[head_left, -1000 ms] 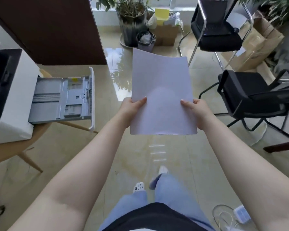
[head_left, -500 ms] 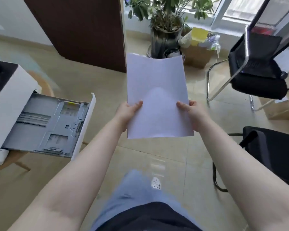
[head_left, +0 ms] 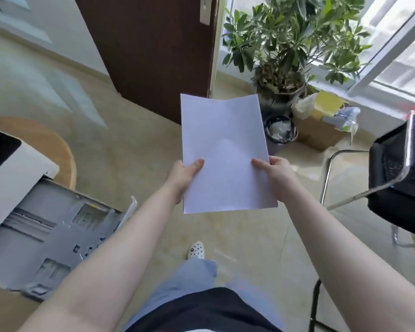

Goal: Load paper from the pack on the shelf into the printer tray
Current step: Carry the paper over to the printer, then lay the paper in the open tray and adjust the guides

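A thin stack of white paper (head_left: 224,149) is held out in front of me over the floor. My left hand (head_left: 183,174) grips its left edge and my right hand (head_left: 277,174) grips its right edge, thumbs on top. The grey printer tray (head_left: 46,238) is pulled out at the lower left, with no paper in it, partly hidden by my left forearm. It sticks out of the white printer (head_left: 12,180) on a round wooden table (head_left: 58,147). The pack and shelf are out of view.
A dark brown door (head_left: 153,49) stands ahead. A potted plant (head_left: 283,68), a small bin (head_left: 280,130) and a cardboard box (head_left: 319,135) sit by the window. A black chair (head_left: 398,178) stands at the right. My shoe (head_left: 196,249) is on the tiled floor.
The view has swung left and tilted up: tray and printer slid toward the lower left, the chairs toward the right edge. Both hands keep the paper in the same hold.
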